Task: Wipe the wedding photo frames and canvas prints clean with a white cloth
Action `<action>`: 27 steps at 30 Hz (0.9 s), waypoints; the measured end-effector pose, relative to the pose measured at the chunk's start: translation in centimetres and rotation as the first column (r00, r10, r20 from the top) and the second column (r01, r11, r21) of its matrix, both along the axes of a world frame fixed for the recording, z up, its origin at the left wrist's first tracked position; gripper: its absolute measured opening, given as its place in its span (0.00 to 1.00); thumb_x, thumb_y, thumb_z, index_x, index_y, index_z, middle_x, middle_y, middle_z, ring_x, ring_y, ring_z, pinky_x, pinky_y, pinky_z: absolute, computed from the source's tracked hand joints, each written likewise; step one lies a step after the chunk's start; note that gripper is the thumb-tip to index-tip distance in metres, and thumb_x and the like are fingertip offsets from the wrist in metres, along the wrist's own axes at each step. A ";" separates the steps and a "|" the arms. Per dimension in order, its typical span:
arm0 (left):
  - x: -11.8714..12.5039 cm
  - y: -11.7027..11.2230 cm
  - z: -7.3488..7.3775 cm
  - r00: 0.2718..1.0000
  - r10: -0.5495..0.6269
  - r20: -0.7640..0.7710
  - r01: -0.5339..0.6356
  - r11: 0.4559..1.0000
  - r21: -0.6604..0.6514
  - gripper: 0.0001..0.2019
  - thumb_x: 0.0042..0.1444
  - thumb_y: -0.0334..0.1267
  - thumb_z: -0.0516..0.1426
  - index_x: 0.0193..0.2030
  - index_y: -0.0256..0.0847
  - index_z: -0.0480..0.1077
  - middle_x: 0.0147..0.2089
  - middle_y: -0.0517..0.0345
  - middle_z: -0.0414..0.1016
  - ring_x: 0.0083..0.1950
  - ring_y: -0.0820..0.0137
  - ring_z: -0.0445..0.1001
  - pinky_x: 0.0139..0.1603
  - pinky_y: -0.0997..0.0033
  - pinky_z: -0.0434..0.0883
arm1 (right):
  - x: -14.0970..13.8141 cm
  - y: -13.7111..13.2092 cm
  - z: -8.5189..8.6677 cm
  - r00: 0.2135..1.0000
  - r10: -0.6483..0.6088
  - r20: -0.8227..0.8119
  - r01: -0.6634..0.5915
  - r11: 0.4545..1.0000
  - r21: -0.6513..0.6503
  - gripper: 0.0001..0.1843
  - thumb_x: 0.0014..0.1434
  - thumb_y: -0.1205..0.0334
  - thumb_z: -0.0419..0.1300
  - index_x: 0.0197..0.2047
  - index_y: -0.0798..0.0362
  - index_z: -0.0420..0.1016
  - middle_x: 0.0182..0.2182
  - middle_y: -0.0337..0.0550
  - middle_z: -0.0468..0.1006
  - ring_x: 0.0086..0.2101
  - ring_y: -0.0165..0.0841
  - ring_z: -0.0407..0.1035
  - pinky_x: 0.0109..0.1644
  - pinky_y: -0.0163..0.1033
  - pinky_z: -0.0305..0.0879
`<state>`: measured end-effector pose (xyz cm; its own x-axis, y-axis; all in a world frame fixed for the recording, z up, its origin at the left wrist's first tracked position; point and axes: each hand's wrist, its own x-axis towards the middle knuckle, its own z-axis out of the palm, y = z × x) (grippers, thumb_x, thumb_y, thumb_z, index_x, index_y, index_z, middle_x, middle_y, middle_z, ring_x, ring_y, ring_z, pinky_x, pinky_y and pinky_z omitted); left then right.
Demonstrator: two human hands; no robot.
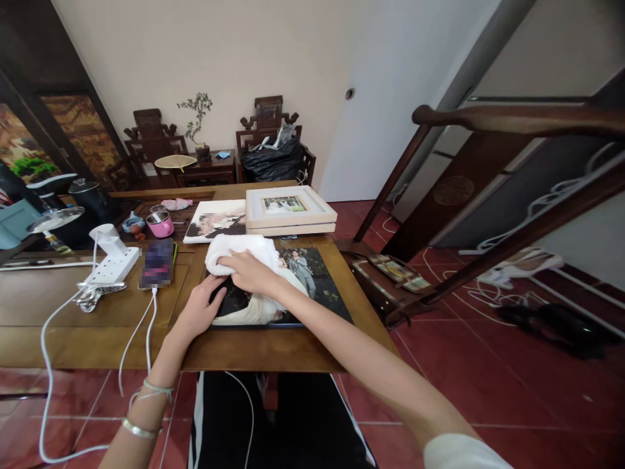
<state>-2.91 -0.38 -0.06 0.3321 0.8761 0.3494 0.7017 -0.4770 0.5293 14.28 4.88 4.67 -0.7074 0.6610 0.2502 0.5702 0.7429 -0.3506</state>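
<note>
A large glossy wedding photo (332,293) lies flat at the table's front edge, showing a figure in a grey suit and a pale gown. My right hand (251,270) is closed on a folded white towel (266,247), which rests on the photo's upper left part and hides some of it. At the photo's left edge, my left hand (199,305) lies with thumb and fingers apart; its fingertips reach close to the towel. Just behind are a second photo panel (195,231) and light wooden picture frames (293,227), stacked together.
Left of the photo, a phone (157,264) is plugged into a white cable, beside a power strip (114,267). Farther back stand a pink cup (160,223) and a dark kettle (90,198). A wooden chair (454,182) stands close on the right, with cables on the red tiled floor (439,384).
</note>
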 end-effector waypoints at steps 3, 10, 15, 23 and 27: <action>0.1 -0.1 0.2 1.000 -0.006 0.020 0.007 1.000 -0.011 0.19 0.64 0.41 0.48 0.57 0.38 0.68 0.62 0.47 0.68 0.63 0.58 0.65 0.65 0.53 0.61 | 1.8 -0.2 -0.4 1.000 0.008 -0.003 -0.008 1.000 0.005 0.30 0.47 0.79 0.45 0.52 0.56 0.70 0.48 0.52 0.75 0.52 0.43 0.64 0.55 0.49 0.59; 0.4 -0.2 0.1 0.999 -0.008 0.041 0.009 1.000 -0.023 0.21 0.64 0.43 0.47 0.58 0.37 0.68 0.65 0.46 0.62 0.68 0.61 0.57 0.68 0.52 0.55 | 11.2 -1.1 -1.7 0.994 -0.097 -0.041 0.097 0.995 0.010 0.29 0.43 0.79 0.44 0.45 0.54 0.72 0.44 0.46 0.77 0.47 0.41 0.69 0.57 0.52 0.58; 0.3 -0.2 -0.1 0.999 -0.002 0.037 0.003 1.000 -0.025 0.21 0.64 0.43 0.47 0.58 0.35 0.68 0.65 0.46 0.63 0.68 0.61 0.57 0.68 0.54 0.55 | 14.4 -4.1 -2.7 0.975 -0.219 0.026 0.219 0.976 0.009 0.29 0.43 0.80 0.45 0.46 0.57 0.72 0.55 0.56 0.72 0.63 0.44 0.54 0.64 0.60 0.48; 0.4 -0.3 0.0 0.999 -0.009 0.034 0.010 1.000 -0.021 0.22 0.65 0.44 0.47 0.61 0.36 0.65 0.66 0.48 0.62 0.69 0.62 0.57 0.68 0.53 0.55 | 13.1 -14.9 -1.0 0.995 0.033 0.094 -0.022 0.994 -0.111 0.29 0.38 0.84 0.45 0.37 0.51 0.74 0.64 0.42 0.61 0.66 0.40 0.40 0.68 0.61 0.40; 0.4 -0.2 0.1 1.000 0.002 0.031 -0.001 1.000 -0.021 0.22 0.64 0.45 0.48 0.60 0.35 0.67 0.65 0.46 0.62 0.68 0.60 0.57 0.68 0.53 0.56 | 12.9 -14.3 -0.4 0.996 0.047 0.073 -0.038 0.991 -0.128 0.30 0.38 0.84 0.45 0.39 0.51 0.75 0.64 0.44 0.61 0.66 0.38 0.44 0.68 0.59 0.42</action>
<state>-2.53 -0.61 -0.01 0.3199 0.8839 0.3412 0.6852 -0.4645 0.5610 27.20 -9.42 4.27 -0.7494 0.6528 0.1110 0.5675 0.7195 -0.4003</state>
